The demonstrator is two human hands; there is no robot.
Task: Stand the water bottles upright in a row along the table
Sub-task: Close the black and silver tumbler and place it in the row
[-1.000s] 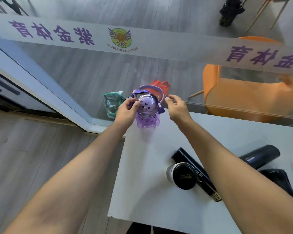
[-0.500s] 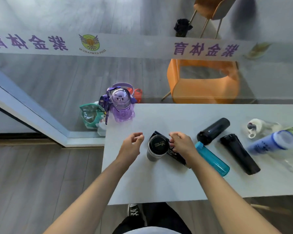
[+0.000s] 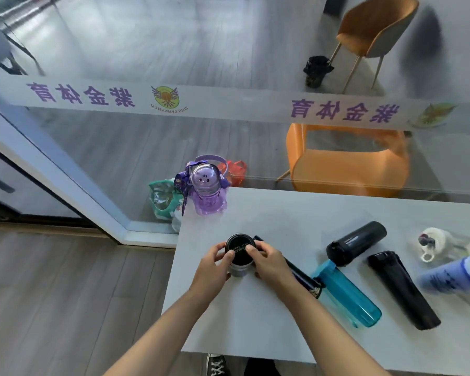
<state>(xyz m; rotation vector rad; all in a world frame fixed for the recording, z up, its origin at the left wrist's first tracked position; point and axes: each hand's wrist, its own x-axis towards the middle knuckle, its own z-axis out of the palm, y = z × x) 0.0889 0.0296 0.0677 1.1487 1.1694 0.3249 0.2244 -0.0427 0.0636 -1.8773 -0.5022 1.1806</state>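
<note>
Head view shows both my hands on the black-lidded bottle [image 3: 239, 253], which stands upright on the white table [image 3: 255, 316], near its left edge. My left hand [image 3: 215, 263] is curled around the left side of this bottle, fingers closed on the lid rim. My right hand [image 3: 266, 260] is closed on the right side in the same way, with the thumb lying over the top of the lid. So both hands grip it together.

Beyond this bottle, at the far left corner of the table, the purple bottle [image 3: 206, 191] stands upright. Just to the right of the gripped bottle, partly under my right hand, a slim black bottle [image 3: 301, 275] lies on its side. Further right lie the teal bottle [image 3: 345, 294], two more black bottles [image 3: 356, 242] [image 3: 402, 289], a clear bottle with white cap [image 3: 440, 245] and a blurred blue bottle [image 3: 451, 272], all on their sides.
</note>
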